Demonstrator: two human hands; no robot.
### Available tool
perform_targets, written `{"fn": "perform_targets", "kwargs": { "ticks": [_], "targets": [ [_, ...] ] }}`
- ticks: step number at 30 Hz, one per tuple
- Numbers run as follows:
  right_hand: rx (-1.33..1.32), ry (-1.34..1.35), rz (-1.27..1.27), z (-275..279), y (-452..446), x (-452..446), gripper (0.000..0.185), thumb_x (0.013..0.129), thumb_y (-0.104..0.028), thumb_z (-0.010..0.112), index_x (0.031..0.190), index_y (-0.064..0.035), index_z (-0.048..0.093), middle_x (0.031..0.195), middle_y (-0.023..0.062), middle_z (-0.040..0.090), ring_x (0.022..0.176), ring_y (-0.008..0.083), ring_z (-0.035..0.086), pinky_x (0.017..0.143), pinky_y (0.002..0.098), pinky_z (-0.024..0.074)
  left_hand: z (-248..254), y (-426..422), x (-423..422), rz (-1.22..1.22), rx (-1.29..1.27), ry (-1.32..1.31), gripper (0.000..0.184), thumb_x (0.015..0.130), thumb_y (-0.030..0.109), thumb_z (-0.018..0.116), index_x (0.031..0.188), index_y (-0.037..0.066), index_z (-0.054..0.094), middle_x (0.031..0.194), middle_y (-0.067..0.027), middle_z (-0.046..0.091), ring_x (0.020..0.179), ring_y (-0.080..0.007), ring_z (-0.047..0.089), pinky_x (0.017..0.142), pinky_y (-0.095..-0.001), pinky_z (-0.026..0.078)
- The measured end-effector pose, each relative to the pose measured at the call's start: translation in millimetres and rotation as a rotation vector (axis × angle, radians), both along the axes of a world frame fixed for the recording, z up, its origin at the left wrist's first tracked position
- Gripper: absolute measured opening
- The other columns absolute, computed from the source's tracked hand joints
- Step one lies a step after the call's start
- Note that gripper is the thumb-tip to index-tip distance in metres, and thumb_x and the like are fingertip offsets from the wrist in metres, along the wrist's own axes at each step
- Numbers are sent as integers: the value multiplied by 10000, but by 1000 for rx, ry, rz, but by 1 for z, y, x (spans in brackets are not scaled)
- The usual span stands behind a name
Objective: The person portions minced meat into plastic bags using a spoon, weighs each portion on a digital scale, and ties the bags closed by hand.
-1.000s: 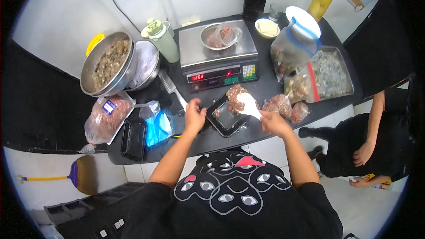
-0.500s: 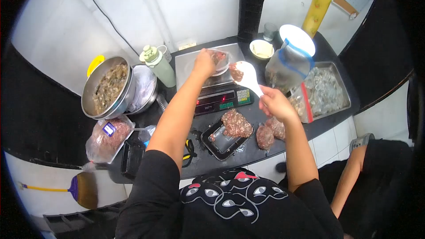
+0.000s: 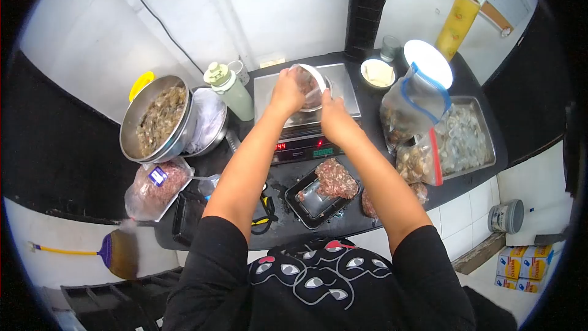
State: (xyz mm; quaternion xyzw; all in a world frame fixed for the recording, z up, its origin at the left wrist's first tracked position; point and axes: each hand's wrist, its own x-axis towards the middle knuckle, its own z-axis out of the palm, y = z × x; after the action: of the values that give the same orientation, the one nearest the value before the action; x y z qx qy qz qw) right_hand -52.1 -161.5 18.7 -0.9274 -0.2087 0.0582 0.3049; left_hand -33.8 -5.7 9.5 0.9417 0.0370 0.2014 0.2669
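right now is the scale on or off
On: the scale has red digits lit on its front display, though the hands and arms hide part of it.

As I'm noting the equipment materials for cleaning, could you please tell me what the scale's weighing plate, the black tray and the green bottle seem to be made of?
Weighing plate: probably stainless steel, satin, judging by its grey metallic sheen.
Black tray: likely thin moulded plastic, glossy from bright reflections.
Green bottle: smooth and opaque; plastic or coated metal, I can't tell which.
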Motion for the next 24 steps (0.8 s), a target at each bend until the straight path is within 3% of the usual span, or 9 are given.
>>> {"fn": "perform_targets", "kwargs": {
  "ticks": [2, 3, 6, 7, 10, 14, 19, 22, 24],
  "targets": [
    [17, -76, 54, -2, -13, -4, 522, 779, 57, 349, 1295, 110, 285, 1044, 357, 501, 1004, 466, 514, 864, 480, 417, -5, 5, 0, 1, 45, -18, 555, 639, 21, 635, 1174, -2, 488, 1126, -212, 491, 1069, -366, 492, 909, -377, 420],
    [18, -181, 58, -2, -16, -1, 525, 789, 53, 347, 1313, 73, 315, 931, 249, 583, 837, 343, 610, 736, 427, 485, -5, 5, -1, 6, 9, -11, 532, 641, 19, 631, 1160, 13, 509, 1126, -214, 491, 1069, -366, 493, 909, -374, 420],
    [431, 401, -2, 13, -42, -3, 514, 803, 23, 378, 1317, 17, 368, 776, 108, 589, 615, 181, 584, 559, 311, 487, -2, 4, -4, -25, -56, 35, 444, 649, 19, 623, 1089, 68, 583, 1130, -221, 489, 1068, -365, 497, 908, -368, 423],
    [591, 503, 26, 17, -50, -7, 496, 813, 0, 397, 1308, -35, 415, 714, 26, 535, 503, 73, 471, 446, 214, 408, 1, 6, -5, -59, -52, 68, 401, 653, 22, 625, 1048, 94, 615, 1133, -222, 488, 1066, -365, 499, 907, -367, 425],
    [878, 759, -4, 3, -75, -10, 485, 812, 8, 381, 1291, -45, 439, 687, 18, 524, 494, 82, 456, 427, 212, 388, 7, 8, -11, -124, -66, 193, 246, 689, 44, 626, 892, 170, 686, 1173, -202, 474, 1123, -345, 470, 956, -365, 393],
    [1116, 898, -6, -4, -113, -32, 441, 812, 10, 395, 1249, 7, 447, 694, 27, 534, 486, 89, 457, 416, 215, 385, 21, 5, -29, -157, 8, 178, 260, 708, 67, 617, 931, 180, 688, 1208, -212, 460, 1129, -371, 466, 965, -387, 385],
    [1055, 890, -15, -7, -154, -78, 479, 815, -3, 412, 1294, 21, 403, 722, 29, 556, 480, 70, 445, 410, 187, 359, 39, 18, -70, -120, -53, 8, 333, 739, 39, 584, 1043, 163, 640, 1197, -158, 480, 915, -230, 573, 823, -327, 478],
    [1034, 915, 0, -18, -170, -103, 470, 828, -25, 436, 1295, 19, 406, 736, 29, 565, 484, 64, 448, 416, 176, 348, 43, 33, -105, -38, -164, 19, 307, 739, 72, 578, 1030, 147, 641, 1179, -174, 497, 918, -273, 587, 824, -344, 477],
    [903, 891, -26, -22, -175, -116, 456, 847, -42, 452, 1301, -23, 422, 739, 19, 560, 504, 53, 456, 432, 162, 342, 38, 42, -125, 25, -153, 66, 290, 745, 70, 576, 1023, 125, 638, 1133, -150, 530, 855, -238, 600, 786, -331, 485]
  ]
}}
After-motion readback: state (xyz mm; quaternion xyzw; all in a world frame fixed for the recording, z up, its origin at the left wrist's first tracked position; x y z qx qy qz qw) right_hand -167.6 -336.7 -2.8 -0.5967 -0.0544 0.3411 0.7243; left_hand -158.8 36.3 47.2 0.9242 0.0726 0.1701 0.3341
